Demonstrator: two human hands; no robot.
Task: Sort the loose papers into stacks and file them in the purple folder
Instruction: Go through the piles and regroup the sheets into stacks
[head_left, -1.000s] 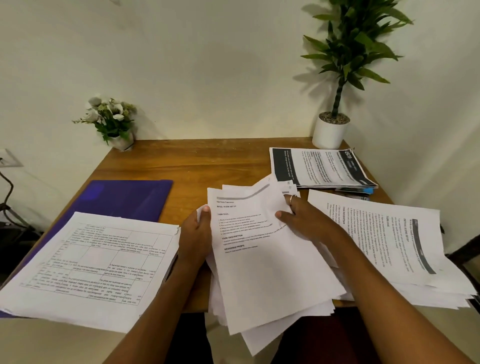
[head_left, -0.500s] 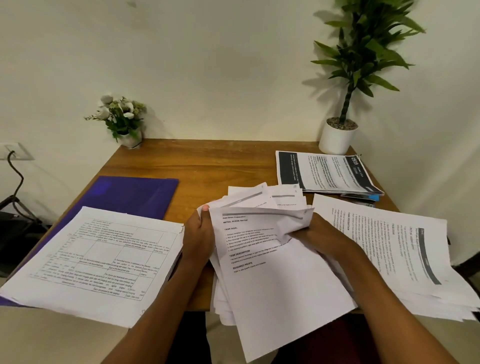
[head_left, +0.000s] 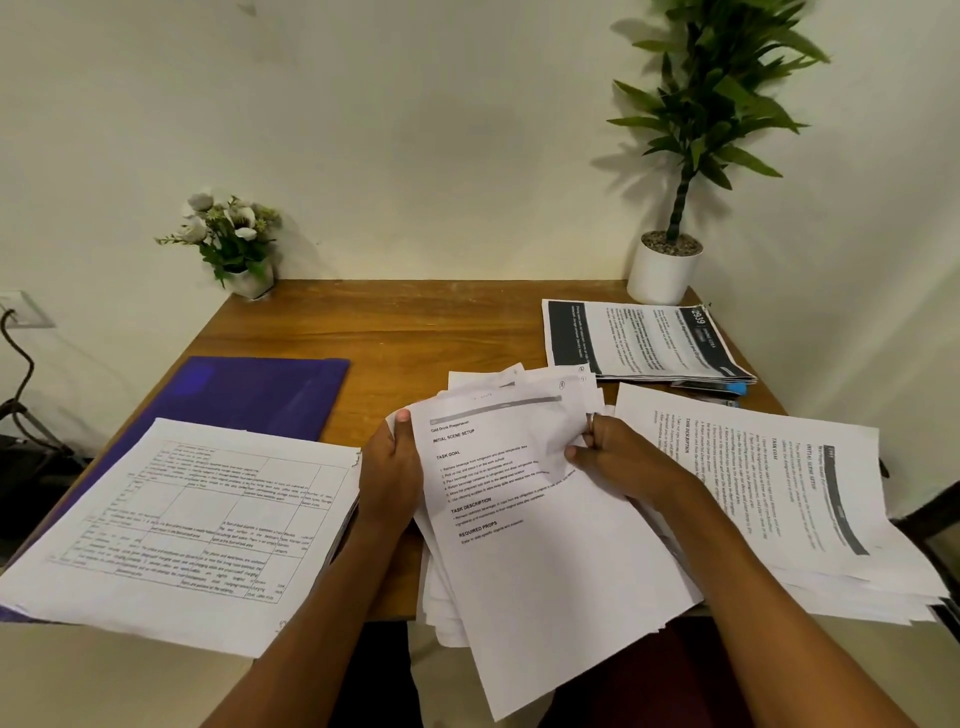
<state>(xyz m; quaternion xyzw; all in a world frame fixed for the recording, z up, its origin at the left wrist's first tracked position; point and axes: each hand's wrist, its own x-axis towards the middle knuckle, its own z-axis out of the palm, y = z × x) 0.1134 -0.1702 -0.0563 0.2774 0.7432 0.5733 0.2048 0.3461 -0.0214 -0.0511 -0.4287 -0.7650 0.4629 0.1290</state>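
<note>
Our right hand (head_left: 618, 462), flat a second ago, now pinches the top sheet (head_left: 519, 519); our left hand (head_left: 389, 478) grips the loose pile (head_left: 441, 613). We likely sort this sheet next.

A wooden desk (head_left: 415, 332) carries a flower pot (head_left: 249, 283) at its far left corner and a white planter (head_left: 662, 273) at the far right. A purple folder (head_left: 249, 395) lies left, partly under a gridded stack (head_left: 176, 525) (overhanging the near edge). To the right lie a dark-banded stack (head_left: 644, 340) and a text stack (head_left: 779, 483), with a loose sheaf (head_left: 519, 545) between the left and right stacks.
</note>
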